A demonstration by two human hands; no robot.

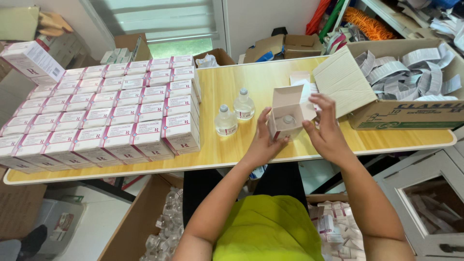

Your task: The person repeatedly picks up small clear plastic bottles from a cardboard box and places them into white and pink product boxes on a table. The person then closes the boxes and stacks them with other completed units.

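Both hands are holding a small carton just above the near edge of the table, right of centre. The left hand is cupping the carton's lower left side, fingers curled around the wall, apparently to steady it upright. The right hand is bracing the right wall, thumb and fingers pinching at what seems to be a folded leaflet by the top flaps; the exact grip is partly hidden. The carton is white with a pinkish tint, its top flaps standing open, and a bottle is sitting inside with its grey cap showing.

Two more clear bottles are standing just left of the carton, within reach. Sealed cartons are lying in tight rows at the left. A cardboard box of folded leaflets is sitting open at the right, near the right hand.
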